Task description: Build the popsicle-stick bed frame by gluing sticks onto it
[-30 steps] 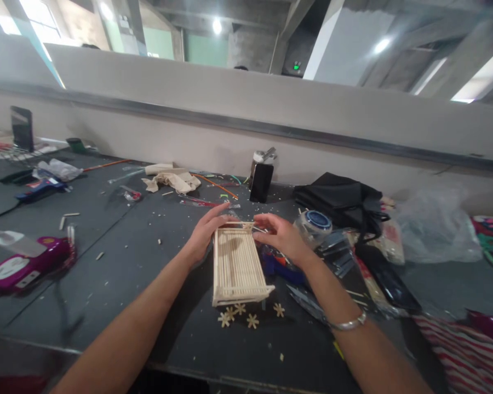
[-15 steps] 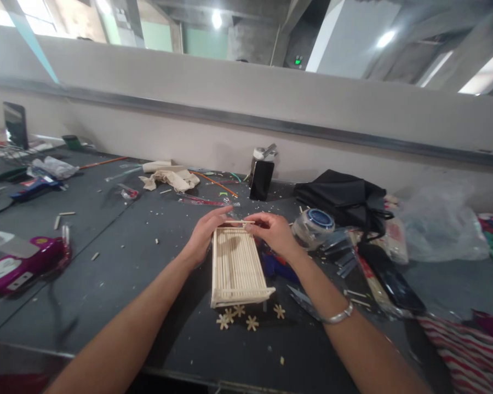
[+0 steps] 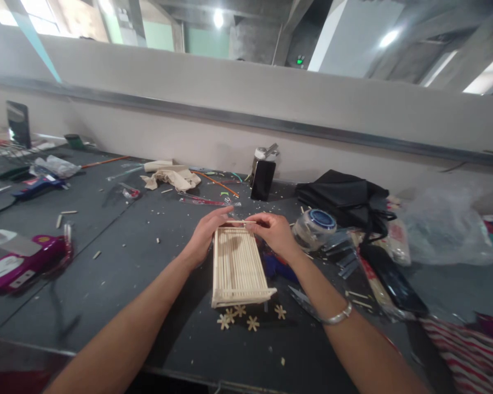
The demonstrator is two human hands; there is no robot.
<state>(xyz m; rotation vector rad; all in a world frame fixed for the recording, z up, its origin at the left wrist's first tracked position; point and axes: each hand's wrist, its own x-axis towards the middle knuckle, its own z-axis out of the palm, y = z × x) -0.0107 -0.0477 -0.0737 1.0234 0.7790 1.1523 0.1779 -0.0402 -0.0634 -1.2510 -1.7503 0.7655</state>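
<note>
Our right hand (image 3: 273,232) has come in toward the far right corner of the pale stick frame (image 3: 240,265) since a second ago, its fingers drawn from loosely parted to narrow. Thumb and finger now appear to pinch the right end of a thin stick (image 3: 239,222) lying across the far edge. Our left hand (image 3: 202,236) curves around the far left corner, one finger reaching past the edge; its fingertips are partly hidden, so we cannot tell how firmly it grips. With a hand at either end, we probably keep the stick level and the frame from sliding.

The frame sits on the dark table (image 3: 135,306) straight in front of us, slatted floor facing up, its length running near to far, which seems to suit both hands' reach. Small star-shaped pieces (image 3: 253,323) lie just beside its near end, clear of our fingers. To the right, a blue tool (image 3: 279,268) rests near the frame, partly behind our right hand, perhaps left there for easy reach.
</note>
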